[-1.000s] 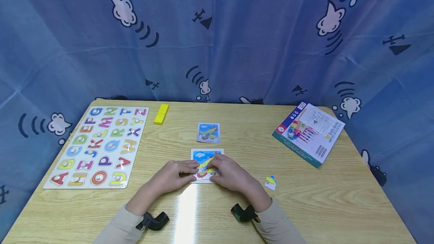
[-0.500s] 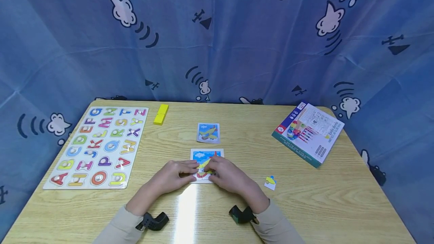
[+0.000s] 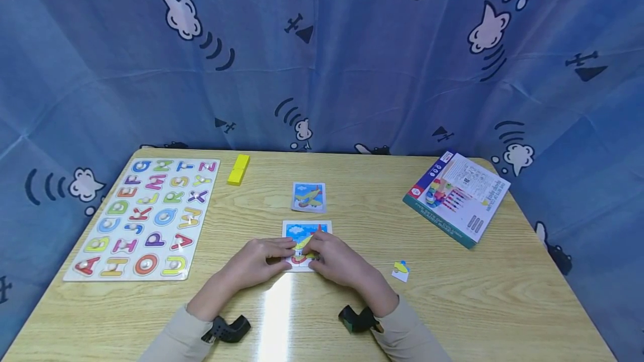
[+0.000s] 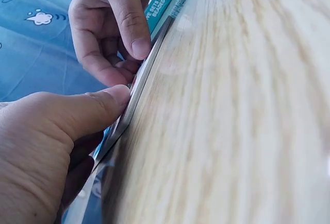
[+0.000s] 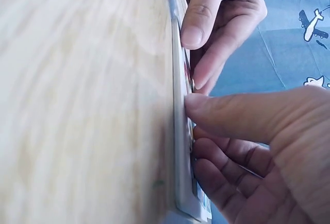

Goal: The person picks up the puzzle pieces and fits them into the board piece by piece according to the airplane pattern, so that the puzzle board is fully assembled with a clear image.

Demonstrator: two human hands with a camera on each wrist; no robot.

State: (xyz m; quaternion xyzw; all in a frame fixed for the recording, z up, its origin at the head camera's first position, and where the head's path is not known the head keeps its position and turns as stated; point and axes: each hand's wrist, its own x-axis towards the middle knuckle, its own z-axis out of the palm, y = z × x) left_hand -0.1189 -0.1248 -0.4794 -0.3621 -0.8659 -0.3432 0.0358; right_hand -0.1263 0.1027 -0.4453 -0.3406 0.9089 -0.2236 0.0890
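A square jigsaw puzzle with a yellow plane on blue sky lies flat in a white-edged tray on the table. My left hand rests at its left side, fingertips on the picture and thumb at the near edge. My right hand covers the right part, its bent fingertips pressing on the pieces and its thumb at the near edge. In the right wrist view the fingers touch the puzzle's face. The pieces beneath the hands are mostly hidden. A loose puzzle piece, yellow, blue and white, lies to the right.
Behind the puzzle lies a small picture card with a plane. A letter board is at the left, with a yellow block beside its far corner. A printed box sits at the back right, before a blue curtain.
My right hand has shifted slightly left over the puzzle, its wrist moving left as well. The left hand stays in place, and the loose piece has not been moved.
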